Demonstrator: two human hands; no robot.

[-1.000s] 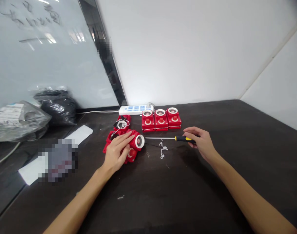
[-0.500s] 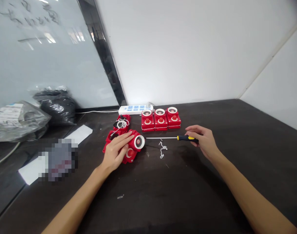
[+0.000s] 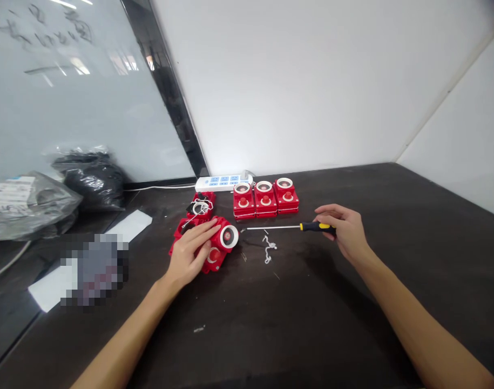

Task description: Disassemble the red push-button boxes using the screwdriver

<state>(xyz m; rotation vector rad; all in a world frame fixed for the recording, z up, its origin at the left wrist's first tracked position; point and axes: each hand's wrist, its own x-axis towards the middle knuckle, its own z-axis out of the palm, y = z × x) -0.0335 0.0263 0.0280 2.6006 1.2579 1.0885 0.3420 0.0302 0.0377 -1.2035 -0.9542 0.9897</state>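
Note:
My left hand point(image 3: 189, 252) grips a red box with a white-ringed button point(image 3: 221, 242), tilted on its side on the dark table point(image 3: 295, 313). My right hand point(image 3: 344, 229) holds a screwdriver with a black and yellow handle point(image 3: 316, 227); its long shaft points left, the tip close to the red box. A small tangle of white string point(image 3: 268, 249) lies between my hands. Behind the left hand sits an opened red box part with a white ring point(image 3: 201, 207).
Three closed red button boxes point(image 3: 265, 198) stand in a row at the back. A white power strip point(image 3: 224, 182) lies behind them by the wall. Plastic bags point(image 3: 48, 194), white papers point(image 3: 129, 225) and a blurred object sit at the left. A whiteboard leans on the left wall.
My right hand has drawn the screwdriver a little to the right. The left hand has tilted the red box slightly; the view has shifted a bit.

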